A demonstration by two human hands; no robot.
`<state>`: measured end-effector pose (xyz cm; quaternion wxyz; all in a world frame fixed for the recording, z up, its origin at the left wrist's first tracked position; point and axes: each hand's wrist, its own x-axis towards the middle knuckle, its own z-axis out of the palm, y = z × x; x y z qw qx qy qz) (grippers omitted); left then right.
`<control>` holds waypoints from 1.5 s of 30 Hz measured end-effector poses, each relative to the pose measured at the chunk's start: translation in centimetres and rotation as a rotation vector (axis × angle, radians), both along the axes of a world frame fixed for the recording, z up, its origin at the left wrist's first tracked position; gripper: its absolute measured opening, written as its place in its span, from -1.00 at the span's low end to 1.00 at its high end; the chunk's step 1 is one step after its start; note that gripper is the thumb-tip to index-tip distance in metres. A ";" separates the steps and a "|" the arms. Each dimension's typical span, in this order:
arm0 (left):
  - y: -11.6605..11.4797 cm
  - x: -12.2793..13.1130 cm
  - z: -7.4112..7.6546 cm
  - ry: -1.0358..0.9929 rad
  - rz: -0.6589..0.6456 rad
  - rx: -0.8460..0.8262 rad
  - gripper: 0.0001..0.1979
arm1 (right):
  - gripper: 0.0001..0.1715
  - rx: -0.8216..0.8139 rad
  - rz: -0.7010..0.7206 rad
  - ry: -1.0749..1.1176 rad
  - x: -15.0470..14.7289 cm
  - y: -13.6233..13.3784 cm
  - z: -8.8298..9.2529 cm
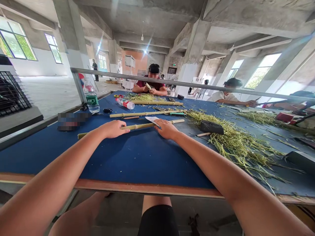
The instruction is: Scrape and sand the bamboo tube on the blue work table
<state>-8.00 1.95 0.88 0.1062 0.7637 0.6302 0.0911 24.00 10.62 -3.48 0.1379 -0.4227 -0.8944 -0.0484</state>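
Observation:
My left hand grips a thin bamboo pole lying across the blue table top. My right hand presses down farther along the same pole, its fingers on a small white sheet, perhaps paper or a blade. The pole's left end reaches past my left hand, and its pale right end sticks out beyond my right hand. Another bamboo pole lies just beyond my hands, with a small wooden stick beside it.
A heap of green-yellow plant strips spreads on the table to the right, under a black block. Water bottles, another pole, and scissors lie farther off. Co-workers sit across the table, and a metal rail crosses above it.

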 end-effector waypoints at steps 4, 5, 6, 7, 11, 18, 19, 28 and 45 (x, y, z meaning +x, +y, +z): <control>0.2 -0.2 -0.2 -0.013 -0.003 0.000 -0.42 | -0.38 0.001 -0.012 -0.002 0.0 -0.1 0.0; 0.2 -0.2 -0.3 -0.012 -0.005 0.000 -0.42 | -0.38 0.004 -0.012 -0.004 0.0 -0.1 0.0; 0.2 -0.2 -0.3 -0.012 -0.005 0.001 -0.42 | -0.38 0.007 -0.011 -0.006 -0.1 -0.2 0.0; 0.2 -0.2 -0.2 -0.011 -0.005 0.001 -0.42 | -0.38 0.012 -0.006 -0.008 -0.1 -0.2 0.1; 0.1 0.0 0.0 0.010 0.000 -0.018 -0.44 | -0.40 0.019 0.001 -0.007 -0.1 -0.3 0.1; 0.3 -0.1 -0.1 0.024 -0.008 -0.022 -0.45 | -0.40 0.014 -0.005 -0.014 -0.2 -0.6 0.3; 0.4 -0.2 -0.2 0.024 -0.007 -0.020 -0.44 | -0.40 0.013 -0.005 -0.015 -0.3 -0.7 0.4; 0.3 -0.3 -0.2 0.010 -0.016 -0.010 -0.44 | -0.41 0.004 -0.020 -0.019 -0.4 -0.8 0.5; 0.4 -0.5 -0.5 -0.023 -0.026 0.008 -0.43 | -0.41 0.016 -0.072 0.011 1.3 1.3 -0.2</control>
